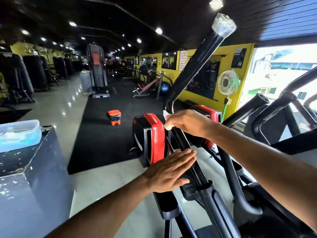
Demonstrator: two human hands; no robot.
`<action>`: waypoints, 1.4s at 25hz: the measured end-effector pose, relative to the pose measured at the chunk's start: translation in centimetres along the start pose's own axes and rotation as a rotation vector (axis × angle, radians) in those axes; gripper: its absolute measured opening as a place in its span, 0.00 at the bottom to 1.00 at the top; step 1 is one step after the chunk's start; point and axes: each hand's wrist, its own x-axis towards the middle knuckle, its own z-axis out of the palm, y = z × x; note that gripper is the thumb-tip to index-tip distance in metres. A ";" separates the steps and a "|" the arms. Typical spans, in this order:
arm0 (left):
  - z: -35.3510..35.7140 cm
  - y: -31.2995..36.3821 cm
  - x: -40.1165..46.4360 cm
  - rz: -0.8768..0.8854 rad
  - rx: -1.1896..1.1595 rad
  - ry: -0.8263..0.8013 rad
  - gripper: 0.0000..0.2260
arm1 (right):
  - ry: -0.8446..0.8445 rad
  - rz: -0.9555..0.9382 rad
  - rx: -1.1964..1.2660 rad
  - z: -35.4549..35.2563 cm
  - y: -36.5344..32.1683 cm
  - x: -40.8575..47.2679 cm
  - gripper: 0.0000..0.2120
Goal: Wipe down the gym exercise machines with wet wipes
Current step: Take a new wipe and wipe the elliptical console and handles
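Left hand (pixel 169 170) flat on machine (pixel 192 162) — wipe (pixel 167 121) under right hand (pixel 187 123)

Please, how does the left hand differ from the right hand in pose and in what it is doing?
The left hand lies flat with straight fingers on the black pedal rail; the right hand is curled and grips a white wipe. The left hand holds nothing. The right hand is farther up the machine, beside the red cover. Both touch the same machine.
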 end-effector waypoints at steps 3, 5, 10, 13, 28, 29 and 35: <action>0.1 0.5 0.0 -0.021 -0.026 0.017 0.33 | 0.462 0.165 0.102 -0.2 -0.4 -0.6 0.11; 0.2 1.1 0.1 -0.039 -0.048 0.030 0.33 | 0.650 0.280 0.098 0.3 -1.0 0.4 0.10; 0.9 2.3 -0.1 -0.066 -0.069 0.021 0.33 | 0.352 0.393 -0.102 1.8 -1.6 2.9 0.16; 0.7 2.4 -0.3 -0.055 -0.064 0.004 0.33 | 0.220 0.328 -0.030 2.1 -0.7 2.3 0.12; -2.7 -6.1 2.2 -0.066 0.075 -0.025 0.33 | 1.259 0.701 1.288 -9.0 -0.9 0.1 0.09; -2.9 -7.0 2.5 -0.067 0.095 -0.036 0.33 | 1.409 0.648 1.292 -10.4 -1.2 0.8 0.09; -3.6 -9.5 2.2 -0.004 0.156 -0.072 0.32 | 1.558 0.522 0.986 -12.3 -3.7 4.2 0.07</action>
